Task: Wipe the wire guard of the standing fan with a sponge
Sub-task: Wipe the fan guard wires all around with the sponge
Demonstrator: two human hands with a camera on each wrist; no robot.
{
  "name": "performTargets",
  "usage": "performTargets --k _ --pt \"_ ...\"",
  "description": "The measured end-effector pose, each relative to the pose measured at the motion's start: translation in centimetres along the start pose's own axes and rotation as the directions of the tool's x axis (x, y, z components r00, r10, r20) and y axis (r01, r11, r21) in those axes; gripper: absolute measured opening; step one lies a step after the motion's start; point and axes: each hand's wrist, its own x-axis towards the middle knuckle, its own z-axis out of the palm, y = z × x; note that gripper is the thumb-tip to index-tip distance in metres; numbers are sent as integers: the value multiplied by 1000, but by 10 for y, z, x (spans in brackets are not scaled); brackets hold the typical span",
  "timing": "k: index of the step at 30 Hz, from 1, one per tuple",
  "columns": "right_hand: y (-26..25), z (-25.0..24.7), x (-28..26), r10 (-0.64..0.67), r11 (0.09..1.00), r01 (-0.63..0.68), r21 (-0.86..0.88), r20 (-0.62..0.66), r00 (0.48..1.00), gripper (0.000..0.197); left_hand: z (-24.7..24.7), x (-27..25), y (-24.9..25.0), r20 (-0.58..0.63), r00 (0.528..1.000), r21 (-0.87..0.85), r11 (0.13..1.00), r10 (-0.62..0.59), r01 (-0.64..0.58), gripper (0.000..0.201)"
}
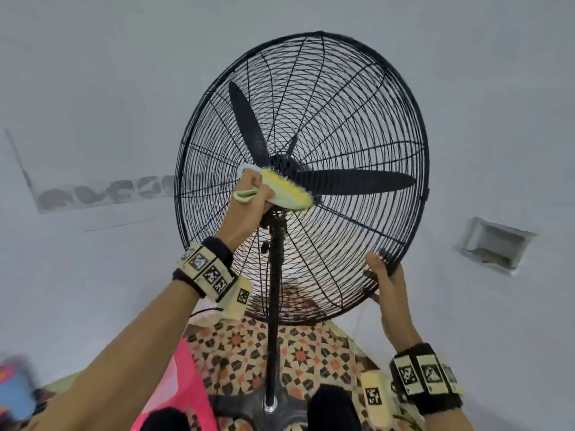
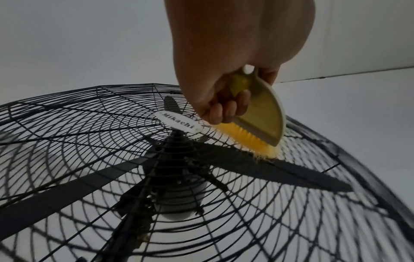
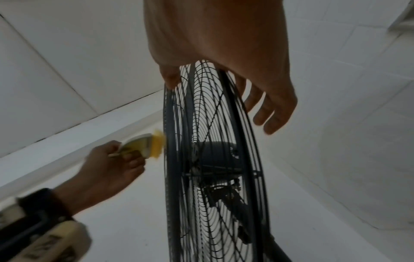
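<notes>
Both forearms are bare, without sleeves. On the left wrist there is a black fuzzy band (image 1: 214, 253) that carries cream blocks (image 1: 207, 270) printed with black-and-white square markers. One more cream block (image 1: 238, 301) with a marker hangs below it, and a thin black cable (image 1: 203, 312) goes out from there. The right wrist has the same black band (image 1: 431, 387) with cream marker blocks (image 1: 423, 374) and a separate cream block (image 1: 373, 396) beside it.
</notes>
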Motion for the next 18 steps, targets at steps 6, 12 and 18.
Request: performTargets --k 6,12,18 --pt "-28 14 18 -80 996 88 30 -188 979 81 -18 -8 -30 39 996 167 983 -84 76 16" --pt "-25 22 21 -90 995 95 8 -244 966 83 -22 6 -29 -81 994 77 994 -68 75 18" --pt "-26 20 18 -103 994 106 2 -244 964 78 -26 22 -21 -55 998 -10 1000 -25 24 15"
